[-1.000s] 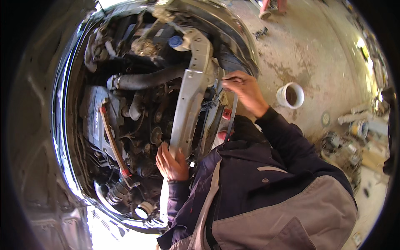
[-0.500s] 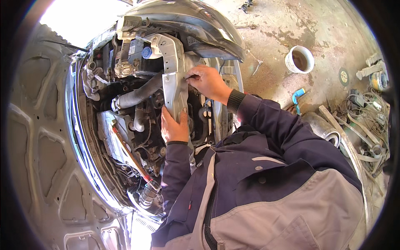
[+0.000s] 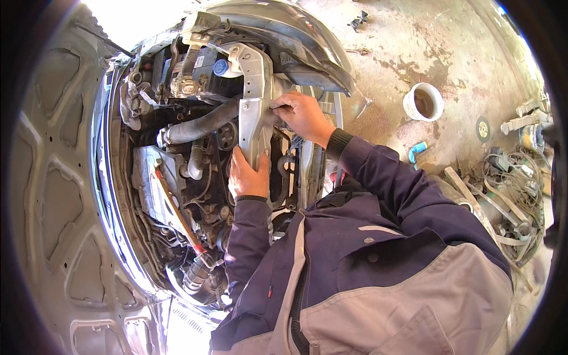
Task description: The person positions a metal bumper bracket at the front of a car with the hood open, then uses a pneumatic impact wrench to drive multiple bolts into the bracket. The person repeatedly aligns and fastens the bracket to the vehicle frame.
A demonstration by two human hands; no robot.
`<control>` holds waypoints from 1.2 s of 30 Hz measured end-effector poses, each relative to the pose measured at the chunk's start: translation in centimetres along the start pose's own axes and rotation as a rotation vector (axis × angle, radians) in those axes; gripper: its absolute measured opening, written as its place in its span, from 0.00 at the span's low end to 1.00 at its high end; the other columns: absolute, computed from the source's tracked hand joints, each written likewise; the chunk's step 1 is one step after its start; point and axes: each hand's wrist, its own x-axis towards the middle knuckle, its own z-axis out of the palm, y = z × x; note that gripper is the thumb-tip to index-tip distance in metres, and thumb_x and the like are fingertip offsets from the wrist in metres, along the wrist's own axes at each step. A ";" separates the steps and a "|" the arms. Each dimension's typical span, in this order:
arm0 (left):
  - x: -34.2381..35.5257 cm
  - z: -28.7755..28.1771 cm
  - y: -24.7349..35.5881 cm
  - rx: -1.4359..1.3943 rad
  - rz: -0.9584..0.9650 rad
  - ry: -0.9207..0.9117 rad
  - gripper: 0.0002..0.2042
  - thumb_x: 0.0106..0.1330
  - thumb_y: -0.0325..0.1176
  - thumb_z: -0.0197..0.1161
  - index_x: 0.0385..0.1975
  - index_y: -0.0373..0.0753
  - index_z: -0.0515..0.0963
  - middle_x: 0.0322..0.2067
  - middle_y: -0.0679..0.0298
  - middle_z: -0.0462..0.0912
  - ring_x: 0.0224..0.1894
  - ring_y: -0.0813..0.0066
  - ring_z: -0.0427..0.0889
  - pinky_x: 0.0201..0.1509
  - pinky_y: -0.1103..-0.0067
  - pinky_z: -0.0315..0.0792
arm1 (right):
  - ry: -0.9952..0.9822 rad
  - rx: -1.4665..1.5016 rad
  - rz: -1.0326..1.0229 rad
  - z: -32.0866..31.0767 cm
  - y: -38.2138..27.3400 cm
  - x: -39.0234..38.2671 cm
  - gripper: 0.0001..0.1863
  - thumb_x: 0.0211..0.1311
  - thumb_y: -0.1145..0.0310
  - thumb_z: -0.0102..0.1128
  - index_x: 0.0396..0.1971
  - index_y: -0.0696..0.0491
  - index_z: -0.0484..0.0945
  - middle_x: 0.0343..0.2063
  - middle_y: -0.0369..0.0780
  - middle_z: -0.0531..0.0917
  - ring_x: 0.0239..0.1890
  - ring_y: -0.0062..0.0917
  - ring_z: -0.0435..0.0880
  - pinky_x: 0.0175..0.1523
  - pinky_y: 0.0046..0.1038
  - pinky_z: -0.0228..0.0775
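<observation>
A bare silvery metal crossmember (image 3: 253,121) runs across the front of an open engine bay. My left hand (image 3: 248,176) grips its nearer end, thumb on the right side and fingers over the left. My right hand (image 3: 303,118) is at the crossmember's right face, fingertips pinched together against it. Whatever lies between those fingertips is too small and hidden to name. Left of the crossmember, a thick ribbed grey hose (image 3: 201,127) curves into the bay. Beyond stands a blue round cap (image 3: 220,67) on a reservoir.
A raised hood (image 3: 56,195) fills the left side, and a headlight (image 3: 290,26) sits at the far end. On the floor to the right are a white bucket (image 3: 423,102) with murky liquid, a blue-handled tool (image 3: 416,149) and a heap of cables and scrap parts (image 3: 515,195).
The view has shifted slightly, so the car appears a little further right. Both hands stay at the crossmember. The small dark piece that showed at my right fingertips is now hardly visible.
</observation>
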 end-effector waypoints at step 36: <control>0.6 -0.7 -0.6 -0.033 -0.096 -0.099 0.36 0.77 0.63 0.68 0.59 0.29 0.77 0.44 0.47 0.90 0.45 0.53 0.91 0.54 0.62 0.82 | 0.257 0.200 -0.055 0.4 2.5 -2.8 0.10 0.70 0.71 0.76 0.46 0.56 0.87 0.39 0.47 0.86 0.41 0.45 0.89 0.49 0.41 0.83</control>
